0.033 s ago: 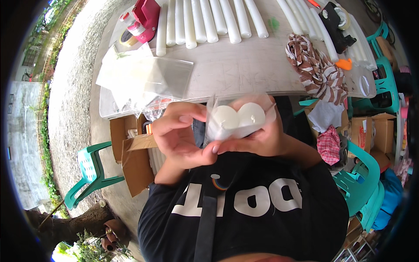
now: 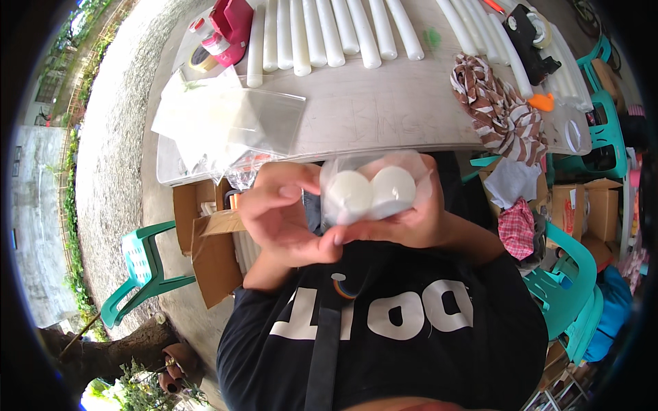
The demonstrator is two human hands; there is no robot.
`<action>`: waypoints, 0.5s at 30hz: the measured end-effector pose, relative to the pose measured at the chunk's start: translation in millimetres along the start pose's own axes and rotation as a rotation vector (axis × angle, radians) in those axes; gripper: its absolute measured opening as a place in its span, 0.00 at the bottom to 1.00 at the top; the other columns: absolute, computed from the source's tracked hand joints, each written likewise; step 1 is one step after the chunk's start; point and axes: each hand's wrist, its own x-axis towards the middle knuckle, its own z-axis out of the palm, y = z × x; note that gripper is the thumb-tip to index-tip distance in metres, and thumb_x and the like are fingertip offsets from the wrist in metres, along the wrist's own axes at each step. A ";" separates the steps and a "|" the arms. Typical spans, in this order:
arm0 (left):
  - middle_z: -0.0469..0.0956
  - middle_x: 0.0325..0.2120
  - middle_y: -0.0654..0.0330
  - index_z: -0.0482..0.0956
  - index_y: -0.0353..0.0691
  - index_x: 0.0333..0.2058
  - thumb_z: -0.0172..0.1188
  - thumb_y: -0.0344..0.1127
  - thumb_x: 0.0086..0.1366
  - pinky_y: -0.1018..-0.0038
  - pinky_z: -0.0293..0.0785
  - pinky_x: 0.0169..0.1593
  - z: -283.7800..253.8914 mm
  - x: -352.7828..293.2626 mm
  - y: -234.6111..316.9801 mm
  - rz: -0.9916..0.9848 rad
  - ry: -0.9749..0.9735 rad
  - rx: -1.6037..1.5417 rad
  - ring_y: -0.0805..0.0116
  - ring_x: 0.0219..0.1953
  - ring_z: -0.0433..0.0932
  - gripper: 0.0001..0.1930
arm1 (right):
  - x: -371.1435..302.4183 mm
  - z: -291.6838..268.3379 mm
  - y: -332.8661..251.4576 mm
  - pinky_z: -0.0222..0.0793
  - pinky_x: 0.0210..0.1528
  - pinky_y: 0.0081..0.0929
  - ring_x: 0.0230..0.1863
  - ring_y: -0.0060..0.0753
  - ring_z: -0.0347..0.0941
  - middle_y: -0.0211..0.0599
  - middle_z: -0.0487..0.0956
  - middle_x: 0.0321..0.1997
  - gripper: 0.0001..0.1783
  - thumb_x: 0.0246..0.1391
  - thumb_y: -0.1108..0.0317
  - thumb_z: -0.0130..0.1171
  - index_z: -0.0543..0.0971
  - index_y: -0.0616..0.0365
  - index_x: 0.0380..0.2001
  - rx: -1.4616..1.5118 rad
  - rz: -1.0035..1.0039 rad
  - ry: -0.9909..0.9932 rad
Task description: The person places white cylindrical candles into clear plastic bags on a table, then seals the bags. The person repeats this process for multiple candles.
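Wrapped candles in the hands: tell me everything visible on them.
The wrapped candles are two, white and wax-looking, side by side, with round ends facing the camera; their lengths are mostly hidden. Loose, translucent, wrinkled plastic film covers the ends and reaches past them at the sides. They are held up on the person's side of the table's near edge. The right hand cradles them from right and below; the left hand is at the film's left side.
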 end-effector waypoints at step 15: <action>0.70 0.40 0.51 0.75 0.42 0.45 0.73 0.30 0.47 0.69 0.73 0.39 -32.3 -9.6 -13.2 0.018 -0.041 0.310 0.60 0.38 0.74 0.25 | 20.0 34.0 49.1 0.78 0.46 0.34 0.46 0.46 0.80 0.49 0.78 0.49 0.32 0.46 0.68 0.75 0.70 0.55 0.53 0.119 -0.305 0.037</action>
